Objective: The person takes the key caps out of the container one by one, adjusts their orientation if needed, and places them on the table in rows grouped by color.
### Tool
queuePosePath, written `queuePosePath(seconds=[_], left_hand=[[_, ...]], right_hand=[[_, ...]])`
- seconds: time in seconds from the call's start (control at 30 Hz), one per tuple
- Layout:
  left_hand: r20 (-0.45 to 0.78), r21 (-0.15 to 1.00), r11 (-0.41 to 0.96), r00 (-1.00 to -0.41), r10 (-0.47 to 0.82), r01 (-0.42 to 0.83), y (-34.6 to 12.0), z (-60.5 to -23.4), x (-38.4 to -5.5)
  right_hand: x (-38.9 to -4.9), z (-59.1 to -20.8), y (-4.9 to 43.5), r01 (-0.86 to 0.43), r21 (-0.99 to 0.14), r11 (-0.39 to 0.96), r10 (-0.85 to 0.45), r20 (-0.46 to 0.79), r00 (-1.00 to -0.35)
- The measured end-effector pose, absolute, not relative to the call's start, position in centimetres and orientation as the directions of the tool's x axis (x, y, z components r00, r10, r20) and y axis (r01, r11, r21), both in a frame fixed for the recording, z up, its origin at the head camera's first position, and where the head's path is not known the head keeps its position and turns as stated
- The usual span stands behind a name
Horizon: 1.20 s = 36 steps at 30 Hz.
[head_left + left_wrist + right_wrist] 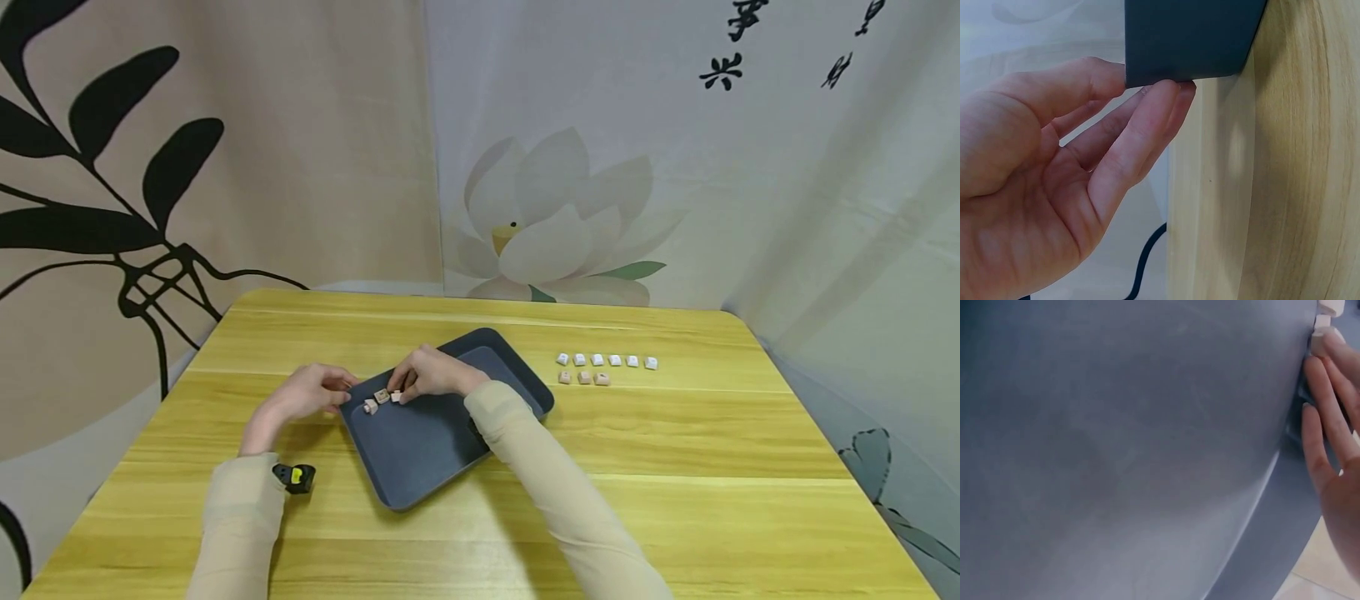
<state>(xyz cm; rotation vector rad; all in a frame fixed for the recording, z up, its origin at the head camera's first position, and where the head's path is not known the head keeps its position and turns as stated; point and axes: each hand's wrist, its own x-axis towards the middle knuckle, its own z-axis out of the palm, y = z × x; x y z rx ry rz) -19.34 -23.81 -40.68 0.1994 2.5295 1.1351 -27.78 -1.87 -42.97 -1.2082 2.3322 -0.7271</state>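
A dark grey rectangular tray (420, 450) sits at an angle on the wooden table. My left hand (303, 393) grips its far left corner; in the left wrist view the thumb is at one side of the tray wall (1185, 44) and the fingertips lie along its edge. Reaching over the tray, my right hand (435, 372) pinches a small pale keycap (397, 397) near that same corner. Beside it in the tray lie a beige keycap (382, 396) and a pinkish one (371, 407). The right wrist view shows the thumb and fingertips on the pale keycap (1318, 344).
To the tray's right, several white keycaps (597, 360) stand in a row on the table (675, 467). A shorter row of pinkish keycaps (584, 378) lies just in front of them. Printed curtains (360, 167) hang behind the table's far edge.
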Motion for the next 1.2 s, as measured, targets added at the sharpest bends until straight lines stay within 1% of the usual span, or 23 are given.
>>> queuePosePath(seconds=[0.23, 0.4, 0.5, 0.6, 0.77, 0.97, 1.2], left_hand=[[-0.266, 0.750, 0.661, -0.926, 0.267, -0.025, -23.8, -40.8, -19.4], [-0.260, 0.752, 0.659, -0.927, 0.270, -0.018, -23.8, -40.8, -19.4], [-0.251, 0.753, 0.657, -0.927, 0.280, -0.006, -23.8, -40.8, -19.4], [-0.246, 0.754, 0.657, -0.928, 0.280, -0.002, -23.8, -40.8, -19.4], [-0.243, 0.749, 0.662, -0.929, 0.279, 0.003, -23.7, -40.8, -19.4], [-0.244, 0.750, 0.661, -0.928, 0.280, 0.002, -23.8, -40.8, -19.4], [-0.241, 0.754, 0.657, -0.929, 0.280, 0.002, -23.8, -40.8, -19.4]], right_hand=[[-27.9, -42.6, -1.5, -0.571, -0.664, 0.483, -0.832, -0.145, -0.535], [-27.9, -42.0, -1.0, -0.549, -0.701, 0.456, -0.832, -0.117, -0.542], [-28.0, -41.6, -0.6, -0.514, -0.750, 0.417, -0.836, -0.095, -0.540], [-28.1, -41.2, 0.0, -0.452, -0.805, 0.385, -0.833, -0.092, -0.545], [-28.1, -40.3, 0.9, -0.400, -0.831, 0.386, -0.820, -0.110, -0.562], [-28.2, -39.8, 1.9, -0.435, -0.807, 0.399, -0.807, -0.084, -0.585], [-28.5, -39.2, 3.5, -0.472, -0.805, 0.360, -0.814, -0.023, -0.580]])
